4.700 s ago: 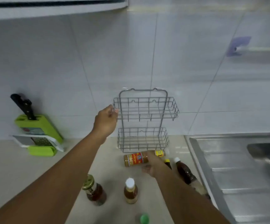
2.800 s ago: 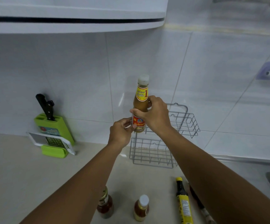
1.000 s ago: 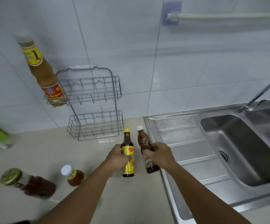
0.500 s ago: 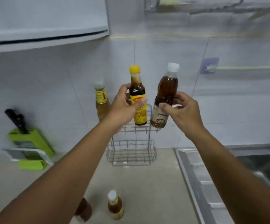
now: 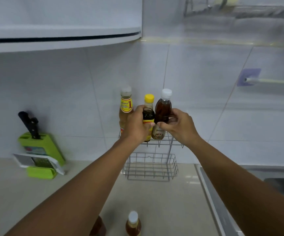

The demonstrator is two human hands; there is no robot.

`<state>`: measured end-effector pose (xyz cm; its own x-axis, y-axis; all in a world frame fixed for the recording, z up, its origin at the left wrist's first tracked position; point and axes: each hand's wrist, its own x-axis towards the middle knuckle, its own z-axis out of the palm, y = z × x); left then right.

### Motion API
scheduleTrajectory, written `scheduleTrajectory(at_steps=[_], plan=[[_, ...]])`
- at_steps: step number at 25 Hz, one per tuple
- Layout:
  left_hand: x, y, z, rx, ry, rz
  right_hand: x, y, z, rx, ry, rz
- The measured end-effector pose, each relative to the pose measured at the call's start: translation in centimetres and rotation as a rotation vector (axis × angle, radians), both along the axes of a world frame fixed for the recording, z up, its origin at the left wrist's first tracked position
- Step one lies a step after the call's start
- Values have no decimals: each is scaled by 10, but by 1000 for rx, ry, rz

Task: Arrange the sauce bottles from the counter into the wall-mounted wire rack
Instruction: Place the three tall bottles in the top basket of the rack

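A two-tier wire rack (image 5: 150,169) hangs on the tiled wall. In its upper basket, at the left, stands a tall orange sauce bottle (image 5: 125,106) with a clear cap. My left hand (image 5: 137,126) grips a dark yellow-capped bottle (image 5: 148,109) and my right hand (image 5: 178,126) grips a brown white-capped bottle (image 5: 162,109). Both bottles stand upright side by side at the upper basket, their bases level with its wires. The lower basket holds nothing. On the counter near me stand a small white-capped bottle (image 5: 133,223) and a dark jar (image 5: 98,227), half hidden by my left arm.
A green knife block (image 5: 41,147) with a black-handled knife and a white grater stands at the left by the wall. A steel sink edge (image 5: 214,198) runs along the right. A white cabinet (image 5: 61,23) hangs overhead, and a towel bar (image 5: 265,80) is on the wall at right.
Both hands have brought the two bottles down and forward to the upper basket, next to the orange bottle. Earlier, the bottles were picked up from the counter beside the sink.
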<state>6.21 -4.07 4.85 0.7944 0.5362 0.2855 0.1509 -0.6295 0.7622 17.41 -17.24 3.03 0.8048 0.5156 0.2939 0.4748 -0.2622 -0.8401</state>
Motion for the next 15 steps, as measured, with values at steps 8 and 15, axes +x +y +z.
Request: scheduleTrajectory(at_steps=[8, 15], plan=[[-2, 5, -2, 0, 113, 10, 2, 1, -20, -62, 26, 80], [-5, 13, 55, 286, 43, 65, 2, -2, -25, -102, 87, 102]])
